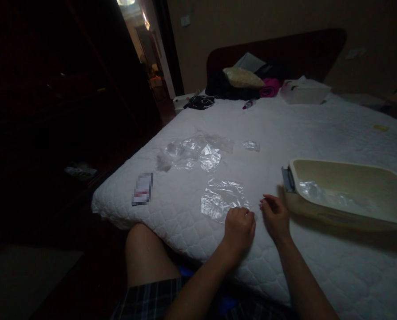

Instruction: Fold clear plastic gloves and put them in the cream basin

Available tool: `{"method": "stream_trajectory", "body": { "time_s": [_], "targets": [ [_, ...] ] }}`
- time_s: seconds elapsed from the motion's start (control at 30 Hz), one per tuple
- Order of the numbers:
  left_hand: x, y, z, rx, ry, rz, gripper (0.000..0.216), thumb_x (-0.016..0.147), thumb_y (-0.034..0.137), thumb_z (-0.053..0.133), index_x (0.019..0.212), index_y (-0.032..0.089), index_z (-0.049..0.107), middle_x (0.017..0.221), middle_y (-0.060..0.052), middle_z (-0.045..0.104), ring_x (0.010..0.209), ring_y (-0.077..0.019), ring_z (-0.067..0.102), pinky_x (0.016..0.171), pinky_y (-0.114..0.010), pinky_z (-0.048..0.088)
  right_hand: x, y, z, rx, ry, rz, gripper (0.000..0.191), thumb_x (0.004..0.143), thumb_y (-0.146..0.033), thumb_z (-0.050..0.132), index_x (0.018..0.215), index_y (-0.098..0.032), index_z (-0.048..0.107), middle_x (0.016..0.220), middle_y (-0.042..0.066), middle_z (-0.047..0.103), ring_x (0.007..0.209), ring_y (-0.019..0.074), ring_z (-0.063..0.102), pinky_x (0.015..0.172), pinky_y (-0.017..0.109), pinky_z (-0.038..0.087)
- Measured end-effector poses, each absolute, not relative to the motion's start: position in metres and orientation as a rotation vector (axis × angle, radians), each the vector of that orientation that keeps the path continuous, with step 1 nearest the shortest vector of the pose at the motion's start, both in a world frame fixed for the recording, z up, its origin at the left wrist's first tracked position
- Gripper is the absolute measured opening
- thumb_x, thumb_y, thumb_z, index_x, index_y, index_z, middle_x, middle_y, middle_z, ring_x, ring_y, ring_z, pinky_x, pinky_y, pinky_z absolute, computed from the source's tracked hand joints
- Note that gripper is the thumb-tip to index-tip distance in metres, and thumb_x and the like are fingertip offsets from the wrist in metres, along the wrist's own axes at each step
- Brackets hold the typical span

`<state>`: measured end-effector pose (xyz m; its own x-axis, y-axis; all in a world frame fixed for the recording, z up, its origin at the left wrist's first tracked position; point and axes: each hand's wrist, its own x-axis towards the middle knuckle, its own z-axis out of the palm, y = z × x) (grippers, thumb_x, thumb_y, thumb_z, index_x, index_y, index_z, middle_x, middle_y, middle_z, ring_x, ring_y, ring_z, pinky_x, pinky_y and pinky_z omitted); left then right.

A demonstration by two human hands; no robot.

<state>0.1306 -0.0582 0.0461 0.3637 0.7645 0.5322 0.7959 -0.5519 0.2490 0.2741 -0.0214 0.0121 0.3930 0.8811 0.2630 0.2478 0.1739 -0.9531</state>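
A clear plastic bag (221, 200) lies spread on the white quilted bed, crinkled and shiny. My left hand (240, 227) is at its near right corner, fingers curled down and closed on the bag's edge. Just right of it, my right hand (276, 218) hovers over the bed between the bag and a plastic bin. Its fingers are loosely bent and apart from the thumb, with nothing visible in them. Farther back, more crumpled clear plastic bags (193, 151) lie in a loose heap. A small folded piece of clear plastic (251, 146) sits to their right.
The cream storage bin (338, 217) with a grey latch stands at right, some clear plastic (321, 193) inside. A phone-like, blurred-out object (142, 189) lies near the bed's left edge. Toward the headboard are a white box (305, 92), a pillow (243, 78) and dark cloth.
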Motion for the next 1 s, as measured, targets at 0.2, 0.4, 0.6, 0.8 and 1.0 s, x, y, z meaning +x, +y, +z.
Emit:
{"method": "stream_trajectory", "body": {
  "time_s": [0.2, 0.4, 0.6, 0.8, 1.0],
  "targets": [
    [0.123, -0.049, 0.051, -2.302, -1.818, -1.32, 0.008, 0.083, 0.017, 0.05, 0.082, 0.017, 0.059, 0.075, -0.002, 0.063, 0.074, -0.0165, 0.057, 0.072, -0.032, 0.044, 0.267, -0.026, 0.016, -1.325, -1.331, 0.698, 0.03, 0.078, -0.03, 0.057, 0.107, -0.019, 0.055, 0.096, 0.008, 0.065, 0.084, 0.0185, 0.063, 0.08, 0.038, 0.052],
    [0.12, -0.048, 0.053, -2.336, -1.963, -1.292, 0.009, 0.084, 0.017, 0.048, 0.083, 0.018, 0.057, 0.075, -0.003, 0.063, 0.074, -0.0172, 0.058, 0.069, -0.029, 0.045, 0.267, -0.023, 0.008, -1.238, -1.552, 0.746, 0.034, 0.08, -0.024, 0.053, 0.113, -0.022, 0.056, 0.113, 0.009, 0.061, 0.102, 0.0195, 0.059, 0.091, 0.039, 0.047],
    [0.125, -0.051, 0.057, -2.551, -1.844, -1.087, 0.013, 0.084, 0.013, 0.042, 0.078, 0.017, 0.053, 0.071, -0.005, 0.061, 0.072, -0.0182, 0.058, 0.074, -0.031, 0.046, 0.271, -0.015, 0.002, -1.208, -1.798, 0.495, 0.024, 0.078, -0.017, 0.051, 0.096, -0.022, 0.065, 0.105, 0.007, 0.065, 0.1, 0.0208, 0.057, 0.089, 0.042, 0.045],
    [0.123, -0.054, 0.057, -2.594, -1.918, -1.097, 0.014, 0.086, 0.016, 0.039, 0.079, 0.018, 0.051, 0.073, -0.004, 0.06, 0.071, -0.0171, 0.057, 0.071, -0.03, 0.047, 0.268, -0.013, 0.002, -1.28, -1.86, 0.389, 0.019, 0.08, -0.02, 0.05, 0.091, -0.021, 0.064, 0.101, 0.007, 0.065, 0.097, 0.0219, 0.057, 0.086, 0.042, 0.043],
    [0.119, -0.054, 0.054, -2.453, -1.876, -1.205, 0.009, 0.085, 0.017, 0.046, 0.084, 0.017, 0.055, 0.079, -0.004, 0.063, 0.08, -0.0171, 0.058, 0.096, -0.04, 0.036, 0.267, -0.016, 0.007, -1.329, -1.865, 0.375, 0.014, 0.081, -0.027, 0.051, 0.087, -0.02, 0.061, 0.1, 0.007, 0.065, 0.095, 0.0221, 0.057, 0.084, 0.04, 0.042]
  ]
}}
